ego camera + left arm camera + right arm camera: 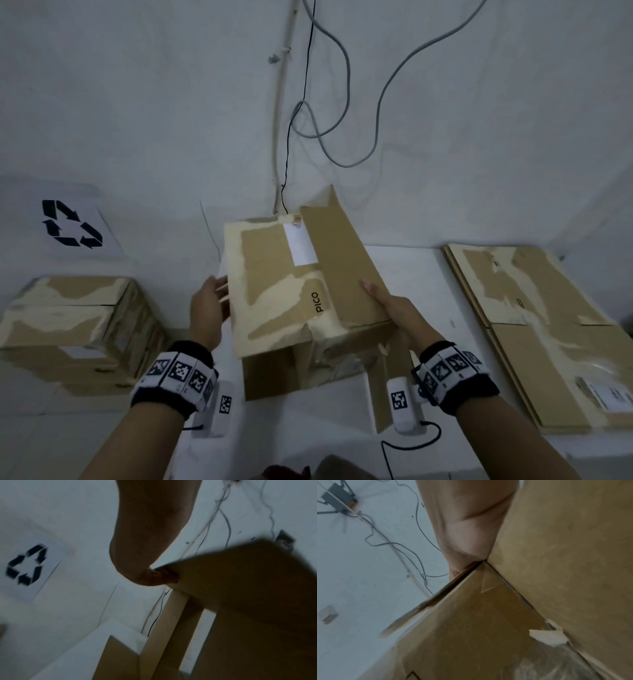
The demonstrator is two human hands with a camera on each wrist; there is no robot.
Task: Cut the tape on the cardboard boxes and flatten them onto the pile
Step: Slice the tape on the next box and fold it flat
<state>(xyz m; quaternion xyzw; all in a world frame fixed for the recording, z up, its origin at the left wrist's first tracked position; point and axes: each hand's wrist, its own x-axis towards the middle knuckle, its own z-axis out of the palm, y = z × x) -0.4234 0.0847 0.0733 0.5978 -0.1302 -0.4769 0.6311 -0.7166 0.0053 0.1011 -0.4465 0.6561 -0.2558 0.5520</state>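
Note:
A brown cardboard box (281, 274) marked PICO, with torn pale patches and a white label, is held tilted above the white table (404, 260). Its right flap (342, 267) stands open and its lower flaps hang loose. My left hand (209, 301) holds the box's left edge; in the left wrist view the fingertips (154, 577) curl onto the cardboard (248, 588). My right hand (390, 306) grips the right flap, thumb on top and fingers underneath; its palm (467, 527) lies against the cardboard (565, 547). Flattened boxes form a pile (534, 325) on the right.
A closed, taped box (75, 329) sits at the left. A sheet with a recycling sign (72, 222) hangs on the wall. Grey and black cables (342, 85) dangle down the wall behind the box. Near my right wrist a black cord (428, 435) trails over the table.

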